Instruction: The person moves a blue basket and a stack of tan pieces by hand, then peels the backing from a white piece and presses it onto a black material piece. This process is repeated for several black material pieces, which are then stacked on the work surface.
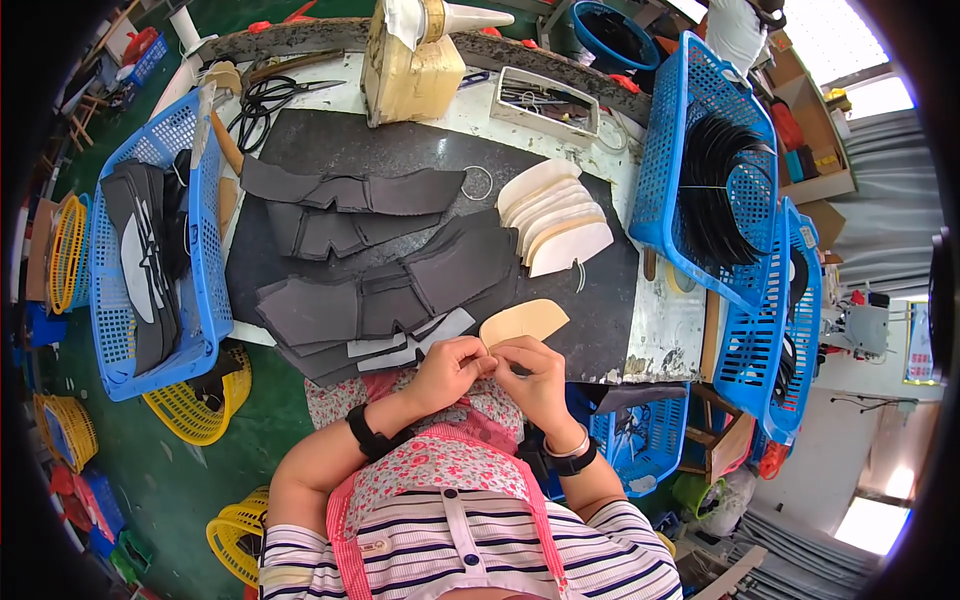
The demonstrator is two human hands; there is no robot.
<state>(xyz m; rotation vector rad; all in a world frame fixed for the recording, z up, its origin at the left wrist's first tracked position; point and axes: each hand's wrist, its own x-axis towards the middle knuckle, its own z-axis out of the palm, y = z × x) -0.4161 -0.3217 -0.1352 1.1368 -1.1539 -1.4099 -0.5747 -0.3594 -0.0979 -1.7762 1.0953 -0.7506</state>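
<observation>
My left hand [450, 374] and my right hand [534, 376] meet at the table's near edge, thumbs and fingertips pinched together. Whatever sits between the fingertips is too small or hidden to make out. Right behind the fingers is a single beige curved piece [525, 321], its lower edge covered by them; whether they grip it cannot be told. Farther back, a fanned stack of beige pieces [556, 222] rests on the dark mat [345, 140]. To the left lie stacked black shaped pieces [330, 305], with grey strips [432, 334] nearest my left hand.
Scissors with black handles [268, 102], a worn yellowish block [412, 85] and a tool tray [546, 106] line the table's back. Blue baskets flank it, one with black pieces on the left [205, 290], another with curved black strips on the right [655, 190].
</observation>
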